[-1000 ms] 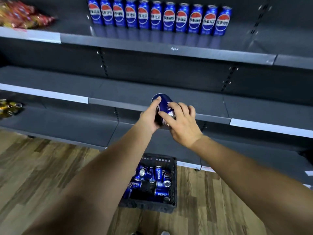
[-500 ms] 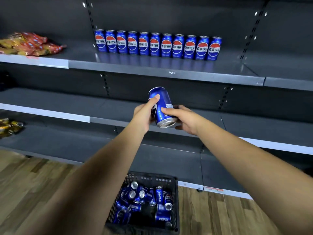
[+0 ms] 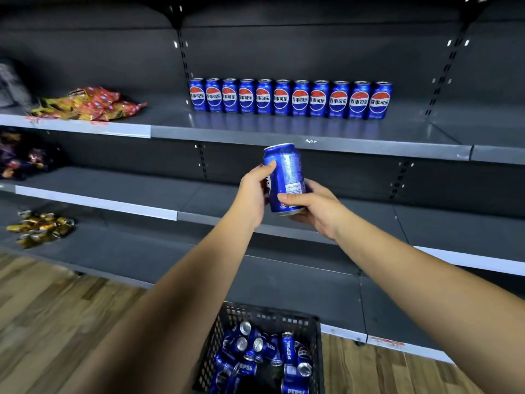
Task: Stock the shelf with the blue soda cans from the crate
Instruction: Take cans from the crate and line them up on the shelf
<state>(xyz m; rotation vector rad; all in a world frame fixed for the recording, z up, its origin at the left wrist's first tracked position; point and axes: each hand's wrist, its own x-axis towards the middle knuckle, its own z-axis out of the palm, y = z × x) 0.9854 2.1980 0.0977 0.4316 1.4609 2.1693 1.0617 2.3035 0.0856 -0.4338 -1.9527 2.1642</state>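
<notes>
In front of the grey shelf (image 3: pixel 284 135), below its front edge, a blue soda can (image 3: pixel 285 177) is held almost upright in mid-air, glossy blue with a pale barcode patch facing us and a silver rim underneath; the left hand (image 3: pixel 253 191) curls round its left side with the thumb on the upper wall, and the right hand (image 3: pixel 314 206) cups the base, fingers wrapped across the bottom. On that shelf eleven matching cans (image 3: pixel 289 99) stand in a row, logos outward, and well below the shelf a black crate (image 3: pixel 314 331) on the wooden floor holds more cans.
</notes>
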